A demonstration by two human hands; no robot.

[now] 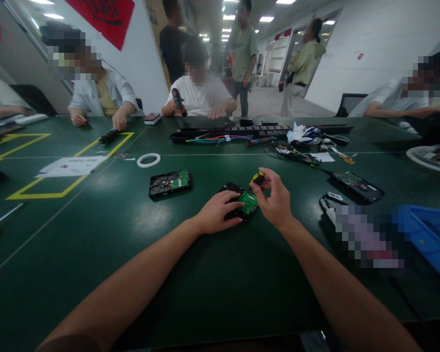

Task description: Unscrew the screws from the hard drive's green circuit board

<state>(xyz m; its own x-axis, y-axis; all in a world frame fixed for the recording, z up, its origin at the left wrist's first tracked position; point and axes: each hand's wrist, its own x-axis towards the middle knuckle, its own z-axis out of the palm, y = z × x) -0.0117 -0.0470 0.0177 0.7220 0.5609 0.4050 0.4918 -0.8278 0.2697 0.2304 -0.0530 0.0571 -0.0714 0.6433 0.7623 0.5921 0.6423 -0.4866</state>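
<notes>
On the green table (190, 264) lies a hard drive (248, 202) with its green circuit board facing up. My left hand (220, 211) rests flat over its left part, fingers spread across the board and casing. A small yellow and black screwdriver (257, 178) is pinched between the fingertips of my right hand (276, 198), above the drive's right end. The screwdriver's tip is too small to make out. A second hard drive (169, 184) lies to the left, touched by neither hand.
A third drive (357, 187), a blue tray (430, 239) and a blurred-out item (366, 237) lie to the right. Behind are a white tape ring (148, 160), cables (293, 152) and long black strips (234, 132). Several people are around the table's far side.
</notes>
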